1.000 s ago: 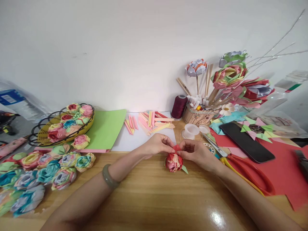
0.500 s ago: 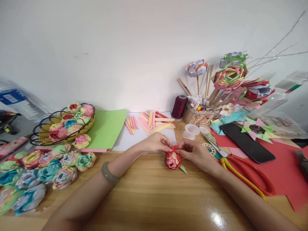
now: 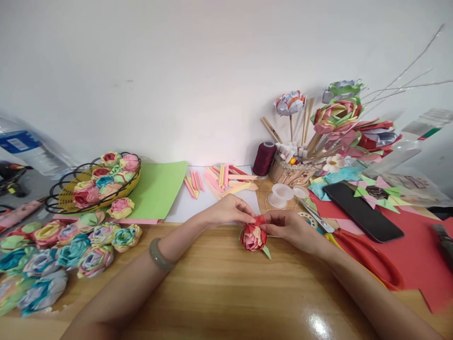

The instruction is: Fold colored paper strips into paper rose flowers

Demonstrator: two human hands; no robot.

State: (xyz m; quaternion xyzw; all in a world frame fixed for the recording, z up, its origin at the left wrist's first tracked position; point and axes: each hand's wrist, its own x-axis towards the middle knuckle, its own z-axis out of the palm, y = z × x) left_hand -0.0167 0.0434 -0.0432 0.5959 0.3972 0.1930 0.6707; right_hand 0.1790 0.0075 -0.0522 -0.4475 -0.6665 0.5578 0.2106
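Flower [image 3: 254, 237] and leaf [image 3: 266, 253] have edged left over the table [image 3: 212, 283]; left hand [image 3: 230, 210] and right hand [image 3: 289, 227] both pinch the flower's far side, fingertips [image 3: 266, 228] closed, probably sparing its petals [image 3: 251, 242].

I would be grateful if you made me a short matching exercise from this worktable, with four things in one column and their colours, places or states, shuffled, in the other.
Column one
1. thread spool
2. phone
3. basket
4. red-and-pink paper flower

Column two
A. yellow, with dark loops along its edge
B. at the fingertips of the left hand and right hand
C. dark purple and standing upright
D. black, lying flat near the scissors

Right pairs: 1-C, 2-D, 3-A, 4-B
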